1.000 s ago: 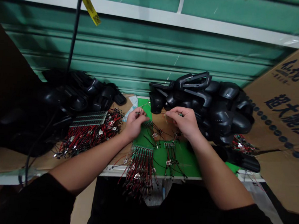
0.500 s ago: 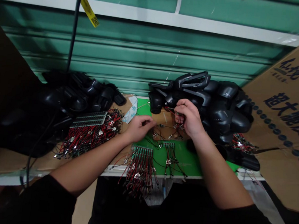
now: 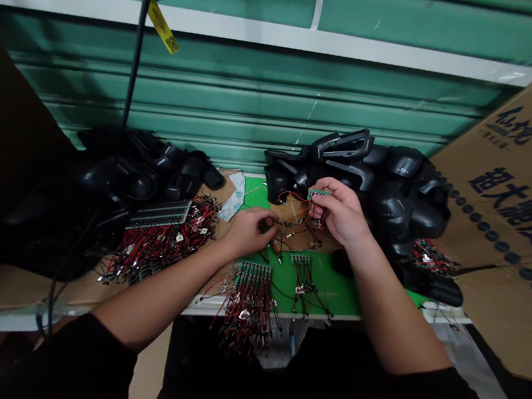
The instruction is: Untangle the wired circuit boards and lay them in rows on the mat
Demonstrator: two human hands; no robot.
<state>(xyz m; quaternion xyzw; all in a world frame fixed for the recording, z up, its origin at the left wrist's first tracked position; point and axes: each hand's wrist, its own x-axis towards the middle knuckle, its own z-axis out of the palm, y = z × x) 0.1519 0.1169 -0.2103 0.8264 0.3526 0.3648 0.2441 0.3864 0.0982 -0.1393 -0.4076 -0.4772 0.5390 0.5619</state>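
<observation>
My right hand (image 3: 337,211) is closed on a small green circuit board (image 3: 319,193), held up above the work surface with red and black wires hanging beneath the fingers. To its left, my left hand (image 3: 254,230) is low over a piece of cardboard, thumb and forefinger curled together. Thin loose wires (image 3: 286,233) with small parts lie at its fingertips; what sits in the pinch is too small to make out. Nearer to me, a wired board strip (image 3: 254,273) and a shorter board strip (image 3: 301,260) rest on the green mat (image 3: 334,275).
Black plastic housings are heaped at the right (image 3: 400,200) and the left (image 3: 156,164). Left of my forearm lies a pile of red-wired boards (image 3: 163,240). A printed carton (image 3: 514,204) stands at the right, and a black cable (image 3: 135,68) hangs at the left.
My right hand has turned so the green board now shows above its fingers. My left hand has shifted slightly right, its thumb and forefinger now rounded around a gap.
</observation>
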